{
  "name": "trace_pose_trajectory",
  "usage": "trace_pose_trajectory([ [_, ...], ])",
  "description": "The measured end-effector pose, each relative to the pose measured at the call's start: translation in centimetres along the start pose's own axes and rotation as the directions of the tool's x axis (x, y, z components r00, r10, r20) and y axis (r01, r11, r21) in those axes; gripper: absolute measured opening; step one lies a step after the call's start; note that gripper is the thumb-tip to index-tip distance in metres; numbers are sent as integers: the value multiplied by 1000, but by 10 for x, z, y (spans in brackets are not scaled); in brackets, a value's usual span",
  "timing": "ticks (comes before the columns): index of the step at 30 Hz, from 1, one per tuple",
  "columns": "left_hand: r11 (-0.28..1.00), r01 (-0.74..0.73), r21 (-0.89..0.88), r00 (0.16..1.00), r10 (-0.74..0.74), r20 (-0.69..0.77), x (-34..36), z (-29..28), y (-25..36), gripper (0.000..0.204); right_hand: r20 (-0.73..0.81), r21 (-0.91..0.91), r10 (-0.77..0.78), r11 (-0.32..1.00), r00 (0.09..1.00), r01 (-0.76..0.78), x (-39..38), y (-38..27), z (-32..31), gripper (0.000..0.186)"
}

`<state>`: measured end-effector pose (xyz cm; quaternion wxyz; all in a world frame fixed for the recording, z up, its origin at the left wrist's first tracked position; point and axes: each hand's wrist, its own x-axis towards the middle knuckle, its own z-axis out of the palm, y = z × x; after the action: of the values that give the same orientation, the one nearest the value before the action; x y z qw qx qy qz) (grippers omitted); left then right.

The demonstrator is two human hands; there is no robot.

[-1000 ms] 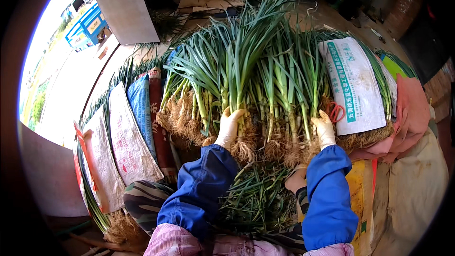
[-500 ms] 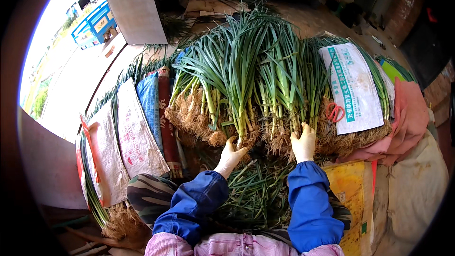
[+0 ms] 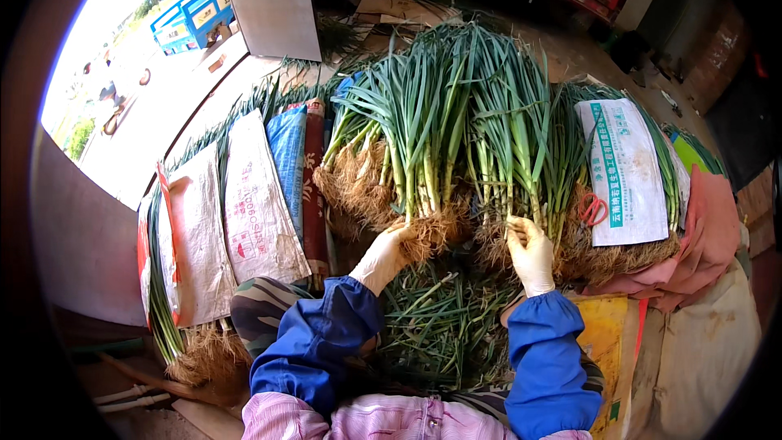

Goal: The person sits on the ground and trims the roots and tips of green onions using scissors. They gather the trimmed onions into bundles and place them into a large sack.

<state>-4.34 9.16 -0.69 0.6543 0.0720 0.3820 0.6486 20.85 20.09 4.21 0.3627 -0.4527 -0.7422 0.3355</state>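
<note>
Green garlic plants [image 3: 440,130], with long flat leaves, pale stems and brown roots, stand in a thick heap in front of me. My left hand [image 3: 383,259], in a pale glove, is closed at the root end of the left bunch; the roots partly hide its fingertips. At the base of a stalk [image 3: 511,183] in the bunch to the right, my right hand [image 3: 531,254], gloved too, has thumb and fingers pinched together. Blue sleeves cover both forearms. Below the hands lies a pile of loose green leaves [image 3: 448,326].
Red-handled scissors [image 3: 594,210] rest on the right-hand bundles beside a white sack [image 3: 626,171]. More sacks [image 3: 259,204] cover bundles at left. A pink cloth [image 3: 709,228] and yellow sack [image 3: 603,330] lie right. A door panel [image 3: 273,4] stands behind, blue cart [image 3: 194,18] outside.
The view has shifted, so the heap sits lower and further right. My left hand reaches further under the roots. My right hand stays by the stalk base, its fingers more bent.
</note>
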Motion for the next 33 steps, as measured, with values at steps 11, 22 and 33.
trace_pose_trajectory([
  [11,911,-83,404,996,63,64,-69,8,-33,37,565,431,235,733,791,-526,-17,-25,92,39],
  [22,989,2,-146,994,13,105,-51,38,-48,29,268,801,412,407,871,-438,-50,-36,51,24],
  [33,998,43,39,997,-46,59,-64,-7,-87,28,451,700,408,390,794,-598,-80,-9,93,23],
])
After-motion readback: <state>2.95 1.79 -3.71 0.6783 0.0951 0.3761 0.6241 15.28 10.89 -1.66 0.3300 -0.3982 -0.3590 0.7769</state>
